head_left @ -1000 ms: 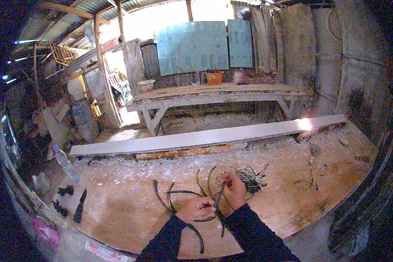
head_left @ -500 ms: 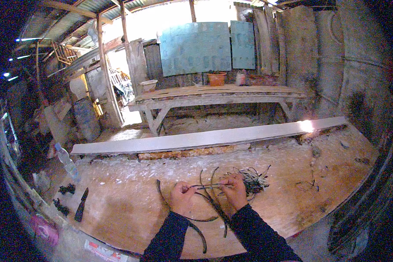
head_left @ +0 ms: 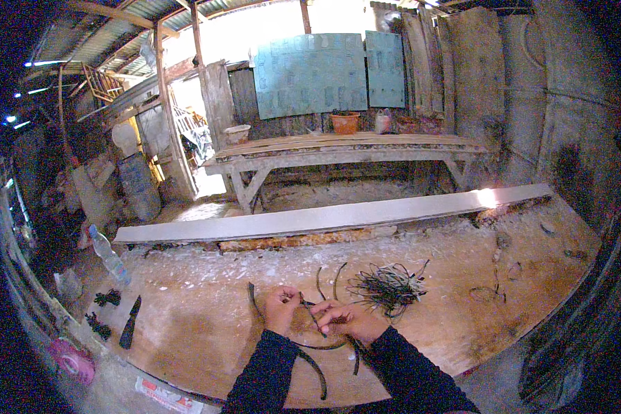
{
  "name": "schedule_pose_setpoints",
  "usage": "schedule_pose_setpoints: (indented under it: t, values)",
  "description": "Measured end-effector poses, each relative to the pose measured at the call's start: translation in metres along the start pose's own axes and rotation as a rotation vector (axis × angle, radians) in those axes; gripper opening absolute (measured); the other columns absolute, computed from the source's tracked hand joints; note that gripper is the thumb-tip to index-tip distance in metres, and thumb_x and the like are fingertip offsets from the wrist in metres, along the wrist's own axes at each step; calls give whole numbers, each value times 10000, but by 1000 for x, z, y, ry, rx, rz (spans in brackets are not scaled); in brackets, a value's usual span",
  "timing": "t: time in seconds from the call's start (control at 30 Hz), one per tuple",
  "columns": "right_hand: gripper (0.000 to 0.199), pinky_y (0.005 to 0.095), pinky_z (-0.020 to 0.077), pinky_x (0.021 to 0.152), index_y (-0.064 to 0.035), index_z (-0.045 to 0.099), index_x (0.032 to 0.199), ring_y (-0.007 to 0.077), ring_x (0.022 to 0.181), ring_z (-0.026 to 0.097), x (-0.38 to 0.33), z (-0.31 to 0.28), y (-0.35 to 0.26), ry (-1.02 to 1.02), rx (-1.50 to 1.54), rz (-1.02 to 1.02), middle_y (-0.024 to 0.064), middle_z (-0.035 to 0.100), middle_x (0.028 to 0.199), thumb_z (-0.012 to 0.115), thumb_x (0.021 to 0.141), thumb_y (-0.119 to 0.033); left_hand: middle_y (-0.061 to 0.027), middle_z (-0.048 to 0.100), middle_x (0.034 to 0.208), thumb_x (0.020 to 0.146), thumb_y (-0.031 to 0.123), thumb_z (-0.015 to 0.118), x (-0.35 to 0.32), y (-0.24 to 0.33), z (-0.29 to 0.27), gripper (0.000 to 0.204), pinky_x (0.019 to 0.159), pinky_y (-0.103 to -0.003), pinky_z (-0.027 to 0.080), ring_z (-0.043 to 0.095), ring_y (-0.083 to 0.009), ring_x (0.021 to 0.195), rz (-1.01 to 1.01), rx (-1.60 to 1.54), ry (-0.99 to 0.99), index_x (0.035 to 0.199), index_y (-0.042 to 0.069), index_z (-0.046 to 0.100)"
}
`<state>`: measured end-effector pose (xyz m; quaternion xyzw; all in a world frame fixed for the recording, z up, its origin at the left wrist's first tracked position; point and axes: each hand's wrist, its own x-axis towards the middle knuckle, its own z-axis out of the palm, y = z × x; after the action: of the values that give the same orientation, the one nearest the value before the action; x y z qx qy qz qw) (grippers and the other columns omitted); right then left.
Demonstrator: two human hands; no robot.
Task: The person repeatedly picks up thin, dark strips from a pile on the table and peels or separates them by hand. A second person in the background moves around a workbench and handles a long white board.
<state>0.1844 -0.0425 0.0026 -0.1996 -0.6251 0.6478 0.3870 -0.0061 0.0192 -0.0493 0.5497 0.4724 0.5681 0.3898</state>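
A thin dark strip [head_left: 312, 319] runs from my left hand [head_left: 280, 312] to my right hand [head_left: 353, 321], above the wooden tabletop. The left thumb and fingers pinch its upper end. Lower down, the bent right fingers are on it, partly covering it. Beneath and around my hands lie several wider black strips, among them a curved one [head_left: 314, 372] by the left sleeve. Just beyond the right hand is a tangled pile of thin dark strips [head_left: 388, 284].
A dark knife [head_left: 130, 321] and two small black bundles [head_left: 107, 298] lie at the left, near a clear plastic bottle [head_left: 107, 254]. A long white board [head_left: 324, 213] spans the table's far side. Behind it stands a wooden bench [head_left: 352, 148] carrying an orange pot [head_left: 345, 123].
My right hand has moved left and down, away from the pile and toward my left hand. The strip, stretched level between both hands before, now slants downward.
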Motion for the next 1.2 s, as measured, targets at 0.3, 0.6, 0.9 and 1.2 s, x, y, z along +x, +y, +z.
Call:
schedule_pose_setpoints:
  t: [0.3,0.6,0.9,1.2]
  values:
    - [74,255,423,729,-53,588,736,125,741,554,-5,-9,-14,294,53,-18,16,578,742,652,703,-32,-21,590,733,733,98,647,-12,21,7,123,609,-234,429,544,-115,644,75,95,-92,808,28,580]
    - [142,220,422,654,-70,518,661,79,660,515,5,-27,4,512,-181,-103,-18,533,671,639,696,-3,32,515,619,761,181,648,-18,22,21,139,413,-192,321,410,-41,481,-68,-55,-311,767,70,566]
    - [79,261,443,580,-65,522,742,112,631,516,7,-46,37,702,-420,-156,15,542,689,566,714,-7,21,492,653,793,225,620,-36,44,30,177,518,-222,388,472,-75,579,431,283,-579,805,57,564]
    - [90,238,429,638,-31,596,830,127,735,539,11,-47,27,929,-475,-263,40,566,783,618,744,-44,16,505,750,788,196,625,-47,61,33,161,569,-212,410,469,-48,665,-153,-228,-739,779,61,539]
